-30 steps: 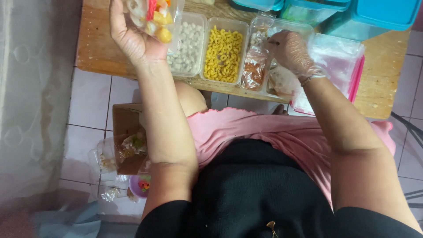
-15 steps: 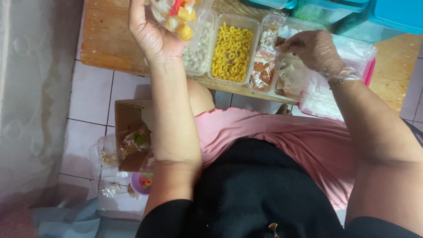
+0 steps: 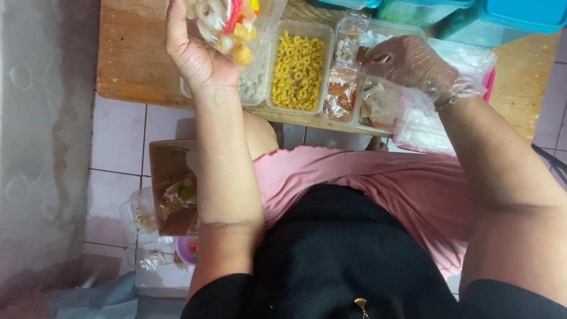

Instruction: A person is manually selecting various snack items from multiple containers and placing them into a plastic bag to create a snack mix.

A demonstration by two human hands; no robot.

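Note:
My left hand (image 3: 192, 50) holds up a clear plastic bag (image 3: 227, 23) filled with mixed crackers, white, yellow and red pieces, above the wooden table (image 3: 133, 59). My right hand (image 3: 410, 62), in a thin clear glove, is over the rightmost clear tub (image 3: 381, 103), its fingertips pinched together near a small clear packet (image 3: 348, 47); what they grip is too small to tell. A tub of yellow ring crackers (image 3: 297, 68) sits between the hands, and a tub of pale round pieces (image 3: 251, 85) lies partly behind the bag.
A stack of clear plastic bags on a pink sheet (image 3: 440, 121) lies right of the tubs. Teal lidded boxes (image 3: 472, 15) stand at the table's back. On the tiled floor to the left, a cardboard box (image 3: 171, 183) holds filled packets.
My left hand with the bag shifted slightly left and up. My right hand moved a little left, staying over the right tub near the small packet.

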